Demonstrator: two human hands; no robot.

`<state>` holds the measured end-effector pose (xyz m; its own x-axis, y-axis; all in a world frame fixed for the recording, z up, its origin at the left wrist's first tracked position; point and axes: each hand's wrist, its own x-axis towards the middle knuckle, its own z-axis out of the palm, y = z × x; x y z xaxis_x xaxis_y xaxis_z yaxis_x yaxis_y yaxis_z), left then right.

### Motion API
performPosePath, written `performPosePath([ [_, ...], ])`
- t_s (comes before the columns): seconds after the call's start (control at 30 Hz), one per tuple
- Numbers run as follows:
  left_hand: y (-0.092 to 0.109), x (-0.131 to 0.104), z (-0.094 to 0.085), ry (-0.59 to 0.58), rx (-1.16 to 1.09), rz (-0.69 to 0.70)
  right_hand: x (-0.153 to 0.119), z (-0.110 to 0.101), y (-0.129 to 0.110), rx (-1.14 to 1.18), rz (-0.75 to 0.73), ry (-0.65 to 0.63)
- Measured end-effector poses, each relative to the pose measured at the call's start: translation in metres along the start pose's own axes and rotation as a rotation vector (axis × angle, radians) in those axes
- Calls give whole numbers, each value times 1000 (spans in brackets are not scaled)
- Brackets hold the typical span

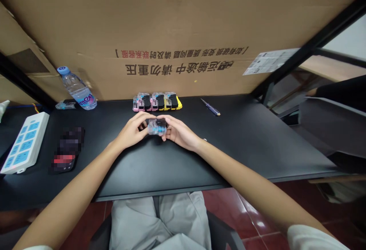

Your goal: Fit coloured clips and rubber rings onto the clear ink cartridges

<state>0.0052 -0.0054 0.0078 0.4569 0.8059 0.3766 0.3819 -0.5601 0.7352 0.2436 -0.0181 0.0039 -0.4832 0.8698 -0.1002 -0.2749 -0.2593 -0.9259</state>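
Both my hands meet over the middle of the black table, raised slightly above its top. Between them is a small clear-plastic block with black and blue parts (157, 127). My left hand (134, 129) grips its left side with fingers and thumb. On the right side, my right hand (180, 132) closes on it, its fingers partly behind the block. Just beyond my hands stands a row of similar clear and black blocks (157, 101), with pink parts on the left and yellow on the right. A small screwdriver (212, 108) lies further right.
A large cardboard box (183, 25) walls off the table's back edge. At the left are a water bottle (78, 90), a small clear-plastic piece (65, 105), a white power strip (26, 143) and a blurred dark phone-like object (67, 149). A metal post (264, 88) rises at the back right.
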Motion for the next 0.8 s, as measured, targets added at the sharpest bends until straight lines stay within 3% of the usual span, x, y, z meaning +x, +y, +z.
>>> performPosePath([
  [0.2, 6, 2, -3, 13, -165, -186, 2, -3, 6, -357, -181, 135],
  [0.4, 3, 3, -8, 110, -265, -230, 6, -13, 1, -242, -300, 341],
  [0.47, 4, 2, -6, 92, -223, -217, 5, -12, 1, -305, -275, 312],
  [0.63, 9, -2, 4, -103, -149, -189, -1, -2, 3, -543, -157, 28],
  [0.7, 9, -2, 4, -83, -189, -191, -2, -1, 1, -531, -173, 57],
  [0.8, 6, 1, -1, 41, -230, -202, 2, -6, -1, -432, -236, 254],
])
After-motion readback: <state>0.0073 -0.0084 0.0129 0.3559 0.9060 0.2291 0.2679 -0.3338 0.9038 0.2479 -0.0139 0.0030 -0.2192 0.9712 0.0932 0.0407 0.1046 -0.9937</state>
